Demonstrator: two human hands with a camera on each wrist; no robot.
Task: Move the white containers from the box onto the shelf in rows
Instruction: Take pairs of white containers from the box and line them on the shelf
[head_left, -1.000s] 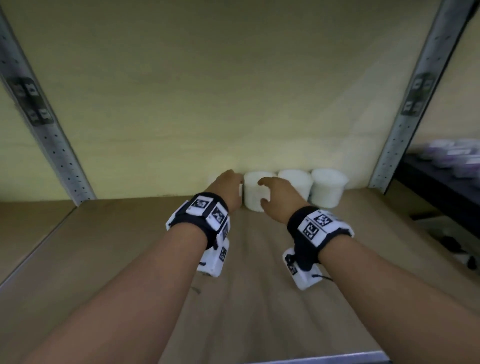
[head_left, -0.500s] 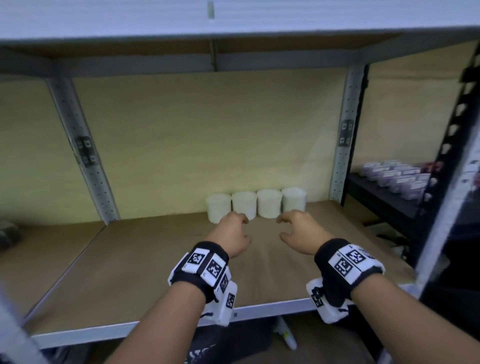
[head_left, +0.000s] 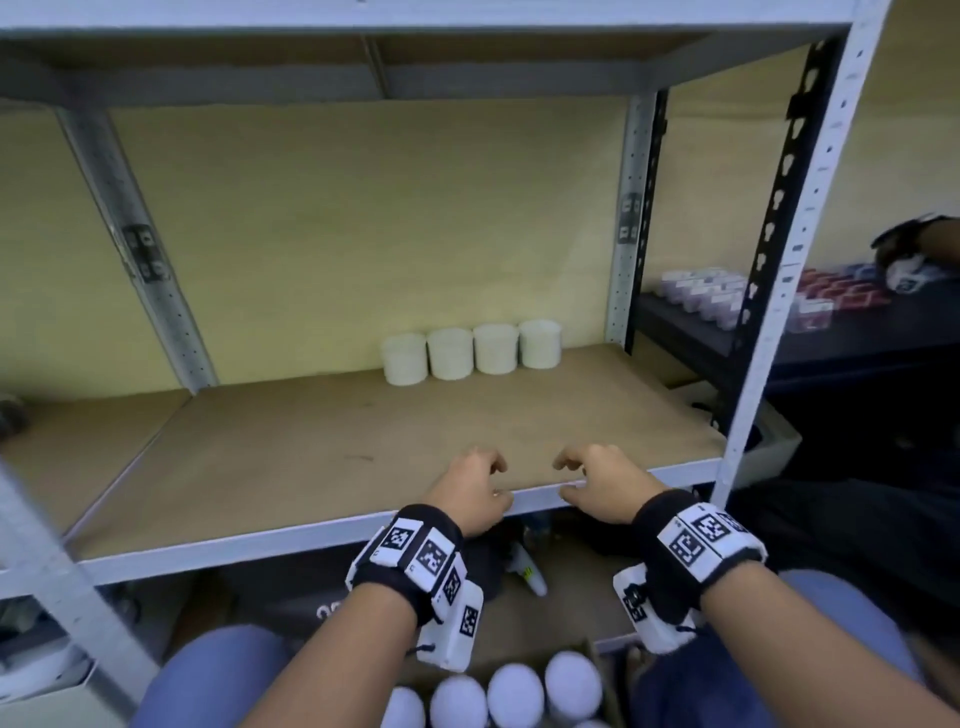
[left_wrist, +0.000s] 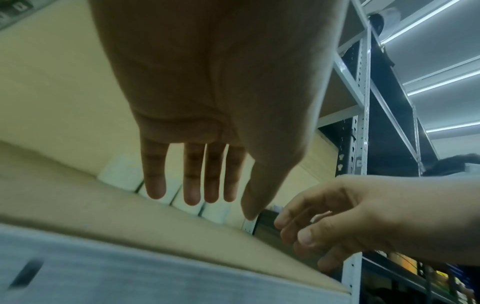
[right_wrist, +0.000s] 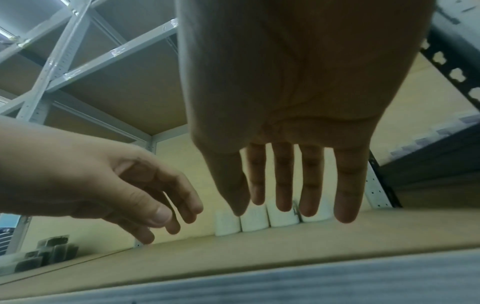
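Observation:
Several white containers (head_left: 471, 351) stand in one row at the back right of the wooden shelf (head_left: 322, 447), also seen low in the right wrist view as white containers (right_wrist: 255, 220). More white containers (head_left: 514, 693) sit in a cardboard box at the bottom of the head view, between my knees. My left hand (head_left: 475, 491) and right hand (head_left: 592, 486) hover side by side over the shelf's front edge, fingers relaxed, holding nothing. The wrist views show my left hand (left_wrist: 197, 189) and right hand (right_wrist: 283, 197) with loose, empty fingers.
Grey metal uprights (head_left: 789, 249) frame the shelf bay. A dark shelf (head_left: 779, 332) to the right holds rows of small packages, and another person's hand (head_left: 914, 260) works there. A white bottle (head_left: 527, 571) lies on the floor under the shelf.
Both hands have let go of containers at the back row and pulled back to the shelf's front edge. My head has drawn back, bringing the box into view.

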